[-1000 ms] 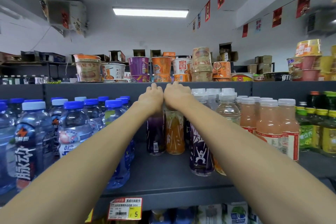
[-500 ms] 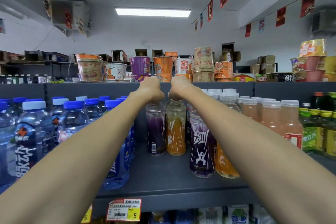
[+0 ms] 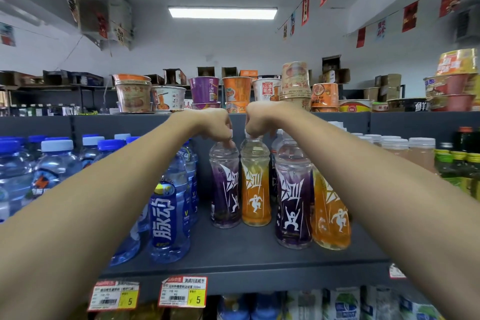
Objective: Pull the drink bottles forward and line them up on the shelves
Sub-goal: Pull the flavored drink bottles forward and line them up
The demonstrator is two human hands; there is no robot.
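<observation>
Two hands work the mid shelf (image 3: 246,254). L hand (image 3: 213,125) has its fingers curled down over the cap of a purple bottle (image 3: 225,189). R hand (image 3: 259,122) clamps the top of an orange bottle (image 3: 255,189) the same way. Both caps are mostly hidden under the fingers.

Labels: both bottles carry white angular script, approx. "尖叫", plus a white leaping figure. The blue water bottle (image 3: 168,215) to the left reads "脉动". Two price tags (image 3: 183,292) on the shelf edge show "5" on yellow; their fine print is too small to read. On the top shelf, a white noodle cup (image 3: 266,89) reads "红油面皮".

Position: the gripped pair stands upright, side by side, approx. mid-depth. A front purple bottle (image 3: 293,202) and a front orange bottle (image 3: 330,210) stand nearer the edge, to the right.

Hidden: the R forearm covers part of the front orange bottle and the row behind it. The L forearm covers the lower blue bottles. The lower shelf is cut off.

Contents: coloured liquid fills each drink bottle to the shoulder, with a clear neck above. The peach drinks (image 3: 420,153) at right have pale caps.
</observation>
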